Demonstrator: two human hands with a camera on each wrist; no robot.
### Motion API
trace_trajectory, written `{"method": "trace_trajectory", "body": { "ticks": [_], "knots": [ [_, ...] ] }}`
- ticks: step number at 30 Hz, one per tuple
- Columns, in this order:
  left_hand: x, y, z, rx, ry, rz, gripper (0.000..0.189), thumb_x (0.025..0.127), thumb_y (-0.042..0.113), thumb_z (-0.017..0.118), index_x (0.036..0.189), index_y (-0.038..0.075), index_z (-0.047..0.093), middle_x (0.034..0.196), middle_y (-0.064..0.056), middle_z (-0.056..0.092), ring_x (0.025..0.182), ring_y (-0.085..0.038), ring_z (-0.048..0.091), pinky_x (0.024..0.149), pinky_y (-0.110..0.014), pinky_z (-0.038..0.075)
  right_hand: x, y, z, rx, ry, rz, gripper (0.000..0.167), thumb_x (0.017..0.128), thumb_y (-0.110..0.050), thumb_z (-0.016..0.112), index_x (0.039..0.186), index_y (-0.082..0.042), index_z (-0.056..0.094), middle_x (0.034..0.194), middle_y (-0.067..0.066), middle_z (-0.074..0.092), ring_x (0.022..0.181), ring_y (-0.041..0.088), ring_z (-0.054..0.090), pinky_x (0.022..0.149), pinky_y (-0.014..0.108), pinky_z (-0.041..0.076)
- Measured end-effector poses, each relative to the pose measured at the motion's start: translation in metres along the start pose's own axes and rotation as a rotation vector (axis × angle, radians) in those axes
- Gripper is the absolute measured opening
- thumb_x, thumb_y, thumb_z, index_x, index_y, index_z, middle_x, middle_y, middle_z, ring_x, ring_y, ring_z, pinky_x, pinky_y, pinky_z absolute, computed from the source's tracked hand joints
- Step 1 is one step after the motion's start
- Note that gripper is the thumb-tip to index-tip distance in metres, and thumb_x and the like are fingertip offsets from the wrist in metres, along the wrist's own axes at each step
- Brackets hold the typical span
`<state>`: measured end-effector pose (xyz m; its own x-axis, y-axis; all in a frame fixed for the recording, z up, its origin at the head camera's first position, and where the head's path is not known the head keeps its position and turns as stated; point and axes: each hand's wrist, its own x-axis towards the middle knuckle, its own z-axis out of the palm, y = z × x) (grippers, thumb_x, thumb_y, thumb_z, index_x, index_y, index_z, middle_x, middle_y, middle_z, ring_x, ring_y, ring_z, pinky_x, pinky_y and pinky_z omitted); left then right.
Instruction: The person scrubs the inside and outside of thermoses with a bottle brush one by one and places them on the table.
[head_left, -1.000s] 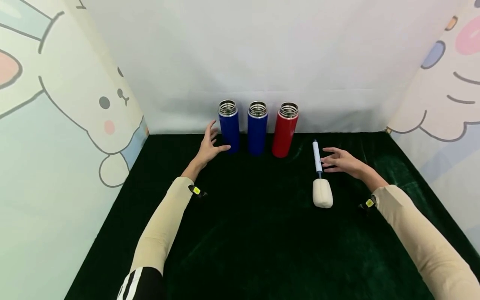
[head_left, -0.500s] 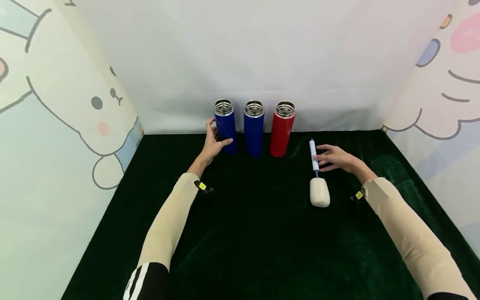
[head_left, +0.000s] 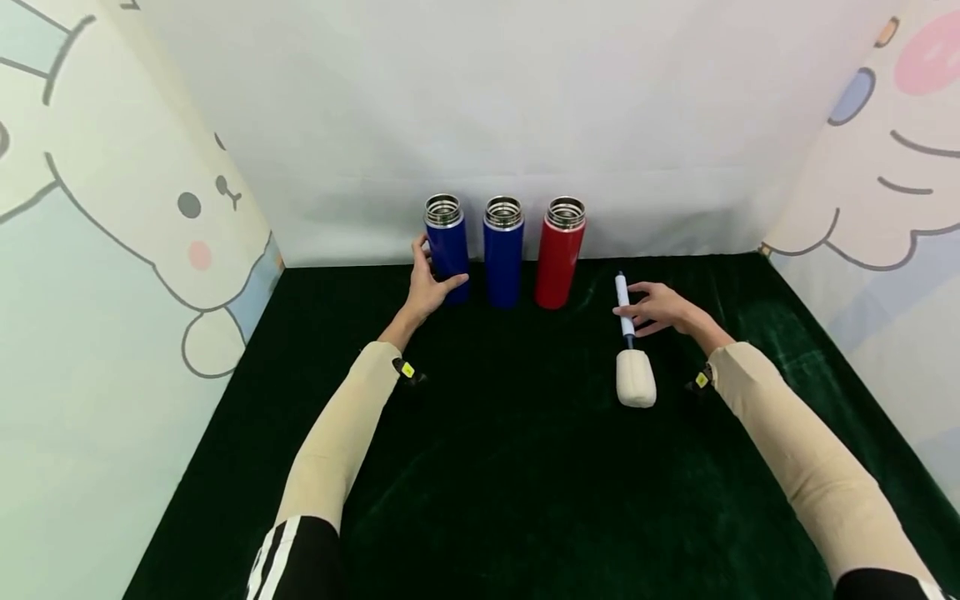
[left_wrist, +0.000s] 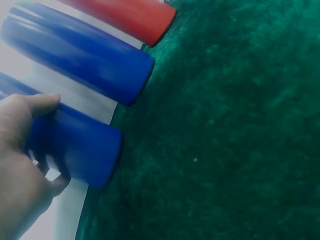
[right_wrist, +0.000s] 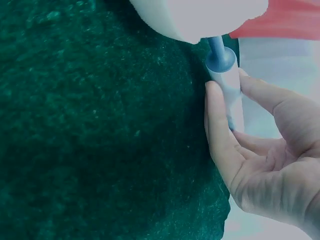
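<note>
Two blue bottles and one red bottle stand upright in a row at the back, lidless, with bare steel necks. My left hand (head_left: 424,287) grips the leftmost blue bottle (head_left: 448,246), thumb across its front and fingers round its outer side. The second blue bottle (left_wrist: 85,52) is beside it, apart from the hand. Farther right is the red bottle (head_left: 559,258). A bottle brush (head_left: 636,379) with a white sponge head and pale handle lies on the cloth, head towards me. My right hand (right_wrist: 270,145) pinches its handle (right_wrist: 231,90) between thumb and fingers.
Dark green velvety cloth (head_left: 510,467) covers the table. A white backdrop (head_left: 495,92) rises close behind the bottles. Side panels with cartoon animals (head_left: 187,275) border the table on the left and right.
My left hand has closed in round the leftmost blue bottle. My right hand has moved left onto the brush handle, its thumb crossing over it. The bottles still stand in their row.
</note>
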<state>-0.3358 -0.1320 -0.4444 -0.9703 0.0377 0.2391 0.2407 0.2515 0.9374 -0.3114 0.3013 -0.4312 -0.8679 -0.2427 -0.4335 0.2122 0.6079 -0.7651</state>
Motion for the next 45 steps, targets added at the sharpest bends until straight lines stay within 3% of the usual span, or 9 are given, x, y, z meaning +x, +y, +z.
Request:
{"method": "trace_trajectory", "body": {
  "ticks": [9, 15, 20, 26, 30, 36, 45],
  "knots": [
    [-0.011, 0.004, 0.0, 0.075, 0.086, 0.003, 0.098, 0.087, 0.015, 0.082, 0.158, 0.018, 0.016, 0.149, -0.021, 0.045, 0.136, -0.037, 0.05, 0.117, -0.054, 0.038, -0.004, 0.01, -0.012, 0.073, -0.034, -0.024, 0.083, 0.104, -0.019, 0.061, 0.162, 0.003, 0.007, 0.142, 0.027, 0.056, 0.092, 0.009, 0.067, 0.086, 0.036, 0.063],
    [-0.033, 0.011, -0.013, 0.077, 0.097, -0.007, 0.098, 0.086, 0.022, 0.084, 0.159, 0.019, 0.017, 0.149, -0.022, 0.046, 0.136, -0.038, 0.051, 0.116, -0.054, 0.041, -0.016, 0.003, -0.022, 0.153, -0.033, -0.068, 0.081, 0.105, -0.021, 0.058, 0.163, 0.0, 0.005, 0.129, 0.012, 0.064, 0.092, 0.007, 0.07, 0.087, 0.036, 0.062],
    [-0.053, 0.022, -0.021, 0.099, 0.066, 0.012, 0.098, 0.085, 0.022, 0.084, 0.159, 0.02, 0.02, 0.151, -0.022, 0.045, 0.136, -0.039, 0.051, 0.114, -0.056, 0.042, -0.03, -0.012, -0.029, 0.237, -0.058, -0.107, 0.081, 0.107, -0.019, 0.053, 0.164, -0.004, -0.003, 0.121, 0.0, 0.064, 0.1, 0.008, 0.071, 0.089, 0.038, 0.062],
    [-0.068, 0.04, -0.019, 0.102, 0.007, 0.072, 0.096, 0.086, 0.018, 0.084, 0.158, 0.021, 0.021, 0.151, -0.022, 0.045, 0.136, -0.04, 0.052, 0.113, -0.057, 0.044, -0.05, -0.037, -0.038, 0.38, -0.06, -0.128, 0.083, 0.107, -0.015, 0.052, 0.163, -0.008, -0.009, 0.108, -0.008, 0.067, 0.1, 0.008, 0.073, 0.086, 0.035, 0.062],
    [-0.08, 0.051, -0.015, 0.119, -0.013, 0.085, 0.095, 0.086, 0.018, 0.084, 0.157, 0.02, 0.022, 0.15, -0.022, 0.046, 0.134, -0.04, 0.054, 0.109, -0.058, 0.047, -0.062, -0.053, -0.04, 0.464, -0.046, -0.131, 0.085, 0.106, -0.013, 0.054, 0.164, -0.013, -0.009, 0.106, -0.007, 0.069, 0.097, 0.01, 0.074, 0.081, 0.033, 0.063],
    [-0.102, 0.064, -0.013, 0.143, -0.028, 0.128, 0.095, 0.083, 0.016, 0.086, 0.156, 0.02, 0.025, 0.146, -0.021, 0.049, 0.13, -0.039, 0.057, 0.106, -0.057, 0.05, -0.071, -0.075, -0.033, 0.563, -0.072, -0.208, 0.088, 0.105, -0.01, 0.056, 0.164, -0.016, -0.008, 0.116, -0.001, 0.062, 0.104, 0.012, 0.072, 0.081, 0.033, 0.063],
    [-0.123, 0.064, -0.006, 0.12, -0.097, 0.149, 0.096, 0.083, 0.014, 0.087, 0.156, 0.018, 0.025, 0.146, -0.022, 0.048, 0.131, -0.04, 0.057, 0.107, -0.058, 0.049, -0.088, -0.091, -0.024, 0.705, -0.062, -0.282, 0.075, 0.102, -0.004, 0.057, 0.159, -0.014, 0.01, 0.11, 0.004, 0.069, 0.098, 0.018, 0.077, 0.078, 0.036, 0.064]
  ]
}}
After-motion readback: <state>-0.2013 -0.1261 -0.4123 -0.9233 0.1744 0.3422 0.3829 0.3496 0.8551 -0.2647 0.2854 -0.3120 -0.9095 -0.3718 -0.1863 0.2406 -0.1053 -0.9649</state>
